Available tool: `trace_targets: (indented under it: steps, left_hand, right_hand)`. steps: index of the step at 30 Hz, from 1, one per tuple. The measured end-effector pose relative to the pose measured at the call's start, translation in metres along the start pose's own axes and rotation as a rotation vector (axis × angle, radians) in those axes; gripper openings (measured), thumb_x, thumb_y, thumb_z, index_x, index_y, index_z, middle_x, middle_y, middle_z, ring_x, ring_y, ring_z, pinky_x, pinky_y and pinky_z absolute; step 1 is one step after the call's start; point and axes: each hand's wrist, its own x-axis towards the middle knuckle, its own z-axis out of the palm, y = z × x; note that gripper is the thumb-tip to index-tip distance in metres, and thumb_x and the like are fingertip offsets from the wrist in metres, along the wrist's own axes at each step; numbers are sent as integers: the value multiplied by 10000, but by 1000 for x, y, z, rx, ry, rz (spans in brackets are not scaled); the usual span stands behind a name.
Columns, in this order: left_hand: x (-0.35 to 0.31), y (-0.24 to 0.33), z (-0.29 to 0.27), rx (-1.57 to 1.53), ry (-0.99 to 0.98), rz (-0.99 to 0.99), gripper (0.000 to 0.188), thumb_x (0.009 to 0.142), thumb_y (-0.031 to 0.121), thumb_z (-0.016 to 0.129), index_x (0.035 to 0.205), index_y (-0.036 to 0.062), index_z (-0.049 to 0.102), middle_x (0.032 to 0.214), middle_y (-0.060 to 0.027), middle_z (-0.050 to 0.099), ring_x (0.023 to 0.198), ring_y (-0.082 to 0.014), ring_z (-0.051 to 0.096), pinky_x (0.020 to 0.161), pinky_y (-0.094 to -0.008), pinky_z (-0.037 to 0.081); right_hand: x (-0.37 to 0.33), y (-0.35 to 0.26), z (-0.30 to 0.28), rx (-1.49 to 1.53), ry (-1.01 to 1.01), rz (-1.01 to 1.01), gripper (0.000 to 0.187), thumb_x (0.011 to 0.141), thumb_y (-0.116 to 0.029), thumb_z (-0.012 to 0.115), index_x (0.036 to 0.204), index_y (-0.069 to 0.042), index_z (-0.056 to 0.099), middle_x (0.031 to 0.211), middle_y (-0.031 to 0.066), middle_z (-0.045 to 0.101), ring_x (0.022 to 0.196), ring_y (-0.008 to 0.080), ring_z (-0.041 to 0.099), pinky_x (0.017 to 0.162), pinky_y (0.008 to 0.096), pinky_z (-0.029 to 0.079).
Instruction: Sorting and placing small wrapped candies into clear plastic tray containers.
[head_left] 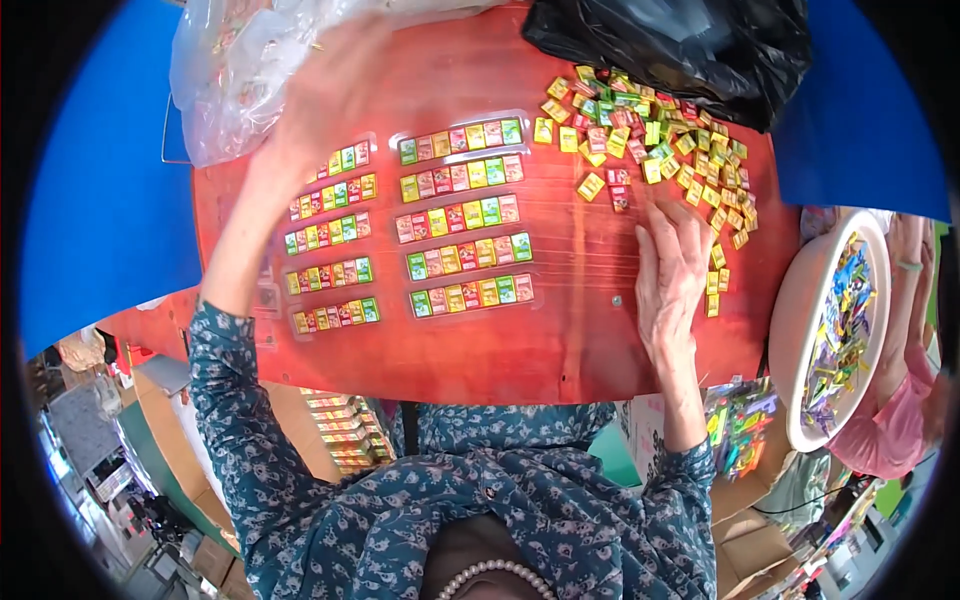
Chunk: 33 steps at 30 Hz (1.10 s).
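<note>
Small yellow, red and green boxes (655, 135) lie in a loose heap on the right of the red table (480, 350). Low over the table, just below the heap, my right hand (675, 265) has its fingers stretched forward and thumb apart. Its fingertips are close to two stacked red boxes (619, 190); I cannot tell if they touch any box. My left hand (340, 85) is smeared by motion at the upper left, near a clear plastic bag (235, 80). Clear trays (470, 295) filled with rows of these boxes stand in two columns at the left and centre.
A black plastic bag (680, 40) lies at the far right edge. Beside the table on the right, a white basin (795, 350) holds colourful small packets. Another person's arm (905, 290) shows beyond it. Cardboard boxes (750, 545) and stacked packs (345, 430) sit below the table's near edge.
</note>
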Motion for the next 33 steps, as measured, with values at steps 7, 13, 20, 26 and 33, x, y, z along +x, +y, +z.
trace_targets:
  steps: [7,13,20,26,33]
  left_hand:
    - [51,103,42,-275,-167,204,239,798,238,763,923,47,689,894,-74,599,892,-295,539,796,-411,477]
    - [57,115,56,-307,-374,178,293,793,252,777,966,30,695,931,-90,616,922,-315,538,822,-422,482]
    - [58,137,60,-404,-377,59,287,828,136,743,1081,24,668,1006,-135,607,920,-363,613,779,-468,503]
    - [53,146,58,-453,-417,-7,315,830,91,728,1122,22,632,1005,-160,593,924,-375,612,780,-466,497]
    - [43,155,60,-565,-348,-34,363,817,71,730,1148,1,598,1017,-175,579,931,-393,593,790,-477,482]
  right_hand:
    - [37,-16,40,34,-31,-224,283,794,-118,765,1066,-51,725,1019,88,633,1014,298,543,889,419,451]
    - [27,2,30,51,-61,-203,200,829,-133,686,1010,-58,724,1003,92,603,1048,316,515,938,474,420]
    - [52,6,19,214,74,-156,141,762,-11,727,901,-20,702,883,106,627,908,316,551,788,411,471]
    - [50,25,18,114,8,-97,138,788,39,659,896,-21,719,815,129,632,830,323,553,764,411,465]
    - [45,30,9,147,-4,-50,164,786,9,675,936,-24,734,824,126,633,818,311,546,764,405,457]
